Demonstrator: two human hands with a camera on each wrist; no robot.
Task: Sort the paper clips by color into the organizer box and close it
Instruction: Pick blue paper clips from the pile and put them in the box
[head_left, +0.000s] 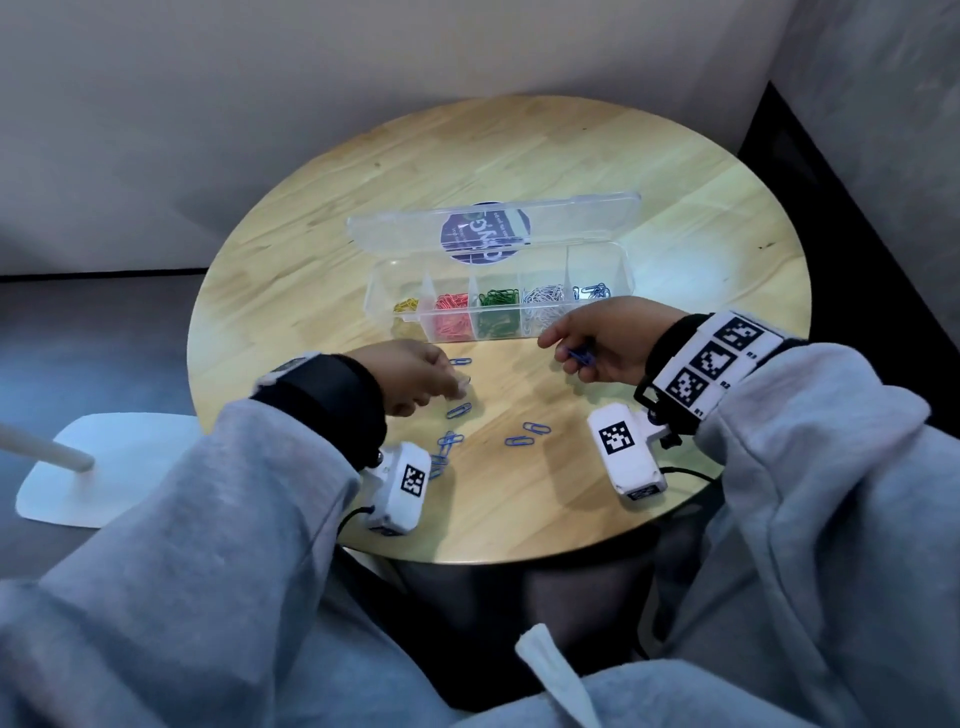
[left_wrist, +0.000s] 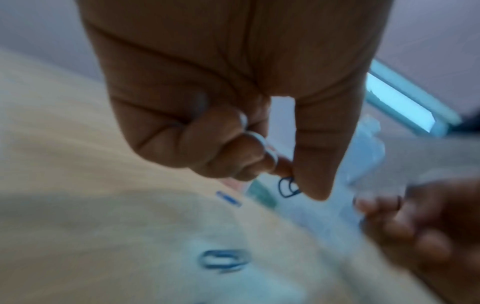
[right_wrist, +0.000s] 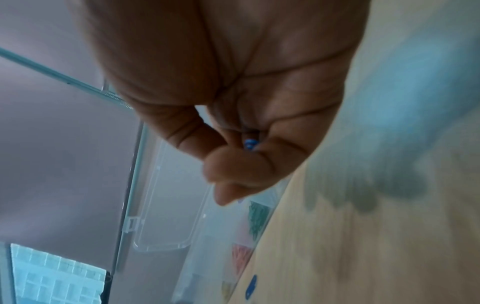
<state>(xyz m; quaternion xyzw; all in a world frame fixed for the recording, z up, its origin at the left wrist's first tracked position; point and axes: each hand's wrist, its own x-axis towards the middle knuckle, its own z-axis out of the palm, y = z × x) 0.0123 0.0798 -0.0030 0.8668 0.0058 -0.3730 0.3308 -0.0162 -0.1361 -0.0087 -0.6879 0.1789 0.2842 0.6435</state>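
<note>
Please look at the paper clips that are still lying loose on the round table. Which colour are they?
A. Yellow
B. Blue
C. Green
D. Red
B. The loose paper clips on the table are all blue; the red, green and yellow ones lie already in their compartments of the organizer box.

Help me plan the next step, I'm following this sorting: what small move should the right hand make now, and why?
Probably carry the right hand back to the box's right-end slot and drop its blue clips there. That slot already holds blue ones, the lid stands open, and the left hand is pinching another clip.
</note>
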